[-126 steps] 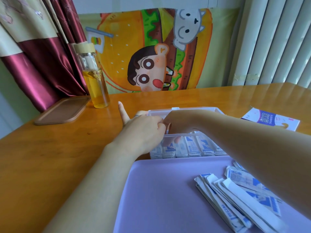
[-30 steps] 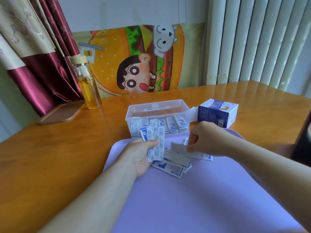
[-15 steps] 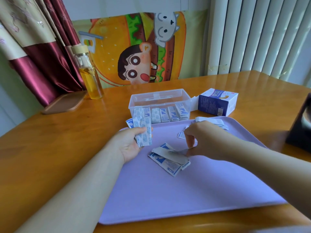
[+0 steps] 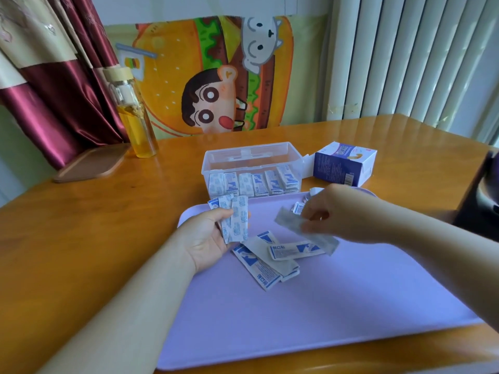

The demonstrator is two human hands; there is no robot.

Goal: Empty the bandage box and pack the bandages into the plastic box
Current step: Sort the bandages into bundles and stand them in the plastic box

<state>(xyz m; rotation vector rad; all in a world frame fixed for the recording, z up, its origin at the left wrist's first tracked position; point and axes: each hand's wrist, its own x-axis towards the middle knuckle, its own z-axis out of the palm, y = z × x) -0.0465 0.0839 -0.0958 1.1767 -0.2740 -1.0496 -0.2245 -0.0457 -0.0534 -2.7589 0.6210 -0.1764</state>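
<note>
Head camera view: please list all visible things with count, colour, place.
table: one, orange-brown, under everything
tray: one, lilac, on table
plastic box: one, clear, behind tray
packed bandages: one row, white-blue, inside plastic box
loose bandages: several, white-blue, on tray
bandage box: one, blue-white, right of plastic box
bottle: one, yellow liquid, far left
board: one, brown, beside bottle
curtain: one, maroon, left
cartoon cloth: one, orange, behind table
blinds: one set, white, right
dark object: one, black, right edge
left hand: one, holds bandage bundle
right hand: one, pinches single bandage above tray
</note>
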